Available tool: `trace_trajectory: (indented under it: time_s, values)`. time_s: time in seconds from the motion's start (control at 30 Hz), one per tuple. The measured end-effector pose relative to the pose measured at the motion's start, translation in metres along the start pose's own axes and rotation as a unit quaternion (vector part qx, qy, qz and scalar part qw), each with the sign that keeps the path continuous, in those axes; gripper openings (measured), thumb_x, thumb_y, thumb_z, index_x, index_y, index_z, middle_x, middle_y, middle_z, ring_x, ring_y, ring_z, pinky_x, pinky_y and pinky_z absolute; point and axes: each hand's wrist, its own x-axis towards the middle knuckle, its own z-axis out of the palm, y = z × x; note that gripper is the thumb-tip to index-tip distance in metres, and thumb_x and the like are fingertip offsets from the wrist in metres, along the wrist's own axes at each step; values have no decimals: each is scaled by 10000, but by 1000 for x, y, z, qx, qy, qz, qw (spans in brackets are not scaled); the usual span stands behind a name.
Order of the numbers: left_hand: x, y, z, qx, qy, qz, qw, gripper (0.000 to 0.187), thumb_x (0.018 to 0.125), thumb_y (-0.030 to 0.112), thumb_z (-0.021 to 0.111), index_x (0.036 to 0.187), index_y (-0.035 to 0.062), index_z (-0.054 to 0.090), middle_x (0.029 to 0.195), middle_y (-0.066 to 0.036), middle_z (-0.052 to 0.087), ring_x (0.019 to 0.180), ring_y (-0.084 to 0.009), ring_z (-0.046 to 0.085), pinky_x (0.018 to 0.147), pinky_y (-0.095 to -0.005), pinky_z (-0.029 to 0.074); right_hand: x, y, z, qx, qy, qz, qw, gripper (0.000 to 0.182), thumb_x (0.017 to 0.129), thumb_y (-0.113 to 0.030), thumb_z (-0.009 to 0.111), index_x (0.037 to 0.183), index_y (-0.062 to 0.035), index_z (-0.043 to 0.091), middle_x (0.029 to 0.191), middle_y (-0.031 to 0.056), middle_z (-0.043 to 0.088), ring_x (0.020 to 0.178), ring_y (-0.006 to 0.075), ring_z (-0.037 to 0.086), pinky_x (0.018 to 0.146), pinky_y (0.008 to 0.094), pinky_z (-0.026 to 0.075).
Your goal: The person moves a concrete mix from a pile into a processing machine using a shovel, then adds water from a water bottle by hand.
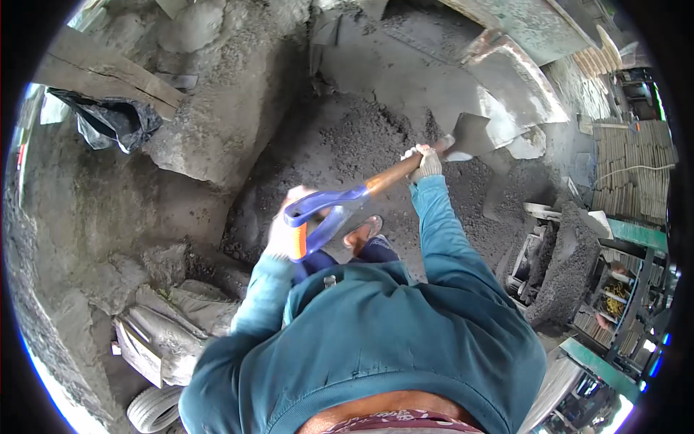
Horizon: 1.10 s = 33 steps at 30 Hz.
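Note:
A shovel (392, 178) with a wooden shaft and a blue-and-orange D-shaped handle is held slantwise across my front. My left hand (287, 217), blurred by motion, is closed at the D-handle. Farther down the shaft, close to the blade, my right hand (423, 160) grips it in a light glove. The grey blade (468, 136) points to the upper right, above loose dark gravelly material (372, 134). Whether the blade carries anything I cannot make out.
To the left rises a rough concrete block (217, 137) with a wooden beam (108, 76) and a black plastic bag (108, 119). A machine caked in grey material (564, 267) stands at right, near stacked thin slabs (632, 170). A tire (155, 409) lies lower left.

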Motion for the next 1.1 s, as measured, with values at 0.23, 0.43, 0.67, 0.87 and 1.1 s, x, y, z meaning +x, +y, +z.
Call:
trace_trajectory:
  time_s: [0.23,0.43,0.67,0.87,1.1]
  values:
    - [-98,-90,-101,-213,373,-172,887,441,986,499,467,872,93,593,725,-58,602,605,-206,567,522,-366,487,98,200,-50,-66,93,119,986,51,888,-96,577,913,-114,537,736,35,535,591,245,552,571,471,535]
    - [-316,-180,-143,-208,692,-277,633,492,900,655,459,879,174,556,793,-35,507,716,-197,478,635,-410,401,34,498,-184,-220,20,430,875,108,909,-217,574,824,-154,550,582,86,546,493,321,576,518,498,496]
    - [-330,-257,-160,-118,746,-299,584,747,900,700,417,1251,48,511,1127,-133,553,925,-265,561,703,-451,496,22,510,-132,-310,95,378,867,40,891,-158,615,873,-128,596,594,81,532,498,274,594,438,452,488]
    - [-11,-380,-138,-121,664,-230,701,433,945,460,567,719,96,504,590,-39,478,479,-187,468,431,-357,389,352,367,-150,-175,71,341,921,111,915,-197,621,904,-136,529,729,59,576,552,280,575,530,506,513]
    - [-80,-417,-172,-140,678,-229,684,417,975,424,529,683,128,492,565,0,473,495,-161,476,449,-328,394,269,347,-124,-165,106,244,950,122,866,-81,627,926,-130,532,718,30,536,521,229,540,498,472,500]
